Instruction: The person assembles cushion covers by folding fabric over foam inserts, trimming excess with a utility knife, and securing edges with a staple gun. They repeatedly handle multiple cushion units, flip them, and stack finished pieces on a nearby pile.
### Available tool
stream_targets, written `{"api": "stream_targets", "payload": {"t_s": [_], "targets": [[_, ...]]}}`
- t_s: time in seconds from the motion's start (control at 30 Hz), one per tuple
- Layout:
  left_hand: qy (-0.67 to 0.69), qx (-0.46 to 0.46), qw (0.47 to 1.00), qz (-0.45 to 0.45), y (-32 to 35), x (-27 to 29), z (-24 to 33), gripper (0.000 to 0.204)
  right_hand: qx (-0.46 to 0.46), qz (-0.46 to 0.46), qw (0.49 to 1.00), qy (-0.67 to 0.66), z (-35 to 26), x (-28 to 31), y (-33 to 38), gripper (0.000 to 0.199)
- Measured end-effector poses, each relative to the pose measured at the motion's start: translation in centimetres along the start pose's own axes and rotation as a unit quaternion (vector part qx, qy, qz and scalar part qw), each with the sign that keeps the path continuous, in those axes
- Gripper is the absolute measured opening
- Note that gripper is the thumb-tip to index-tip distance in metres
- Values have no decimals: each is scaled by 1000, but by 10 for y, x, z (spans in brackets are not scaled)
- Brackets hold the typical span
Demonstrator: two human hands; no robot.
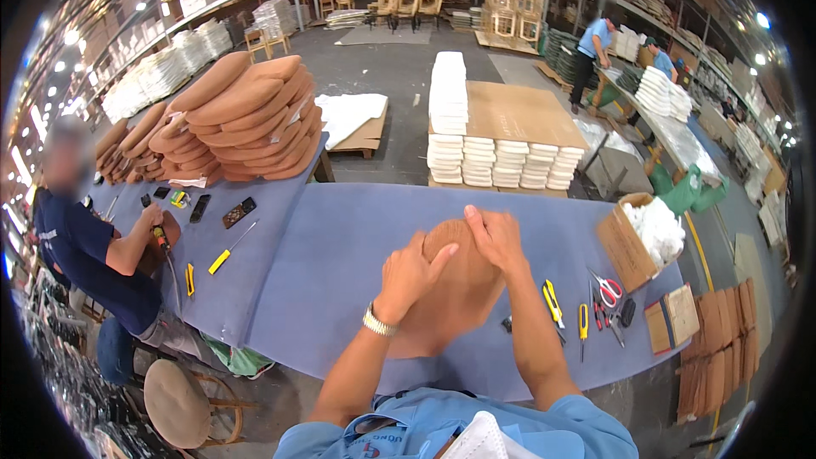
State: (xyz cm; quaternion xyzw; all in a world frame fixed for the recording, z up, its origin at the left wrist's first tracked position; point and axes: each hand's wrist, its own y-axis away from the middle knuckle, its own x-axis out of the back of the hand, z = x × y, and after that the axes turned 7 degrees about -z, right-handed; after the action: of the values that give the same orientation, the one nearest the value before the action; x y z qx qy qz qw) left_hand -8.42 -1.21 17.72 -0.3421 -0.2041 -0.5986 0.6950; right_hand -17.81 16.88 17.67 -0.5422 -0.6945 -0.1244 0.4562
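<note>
A brown seat cushion (449, 310) with a rounded far end stands tilted over the blue-covered table in front of me. My left hand (412, 279) grips its left edge, the thumb lying over the rounded end. On the other side my right hand (495, 242) is closed on the cushion's upper right edge, thumb pointing up. The cushion's underside and the fingers behind it are hidden. Right of my right forearm lie a yellow utility knife (552, 302), a yellow-handled screwdriver (583, 320) and red-handled scissors (609, 291).
Stacked brown cushions (255, 119) fill the table's far left. A co-worker (93, 238) at left holds a tool against a brown piece. A cardboard box (629, 242) with white stuffing stands at right. Beyond the table are white pads (449, 93) and cardboard sheets (518, 110).
</note>
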Motion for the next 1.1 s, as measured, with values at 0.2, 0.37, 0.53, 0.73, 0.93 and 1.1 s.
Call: {"api": "stream_targets", "payload": {"t_s": [0.2,0.37,0.53,0.73,0.93,1.1], "targets": [[31,49,998,39,32,-8,-36,62,44,31,997,-61,-1,-12,-7,57],[-30,67,995,65,105,-57,-106,67,4,43,991,-126,34,-10,-1,54],[85,113,988,56,166,-92,-166,79,-32,53,986,-154,72,-4,20,47],[97,61,992,43,103,-62,-185,78,62,-49,997,4,6,38,38,49],[77,7,995,55,17,-3,-61,61,80,-76,994,-12,-39,59,20,60],[135,-83,981,112,22,1,-46,60,212,-74,974,-2,-46,72,-1,58]]}}
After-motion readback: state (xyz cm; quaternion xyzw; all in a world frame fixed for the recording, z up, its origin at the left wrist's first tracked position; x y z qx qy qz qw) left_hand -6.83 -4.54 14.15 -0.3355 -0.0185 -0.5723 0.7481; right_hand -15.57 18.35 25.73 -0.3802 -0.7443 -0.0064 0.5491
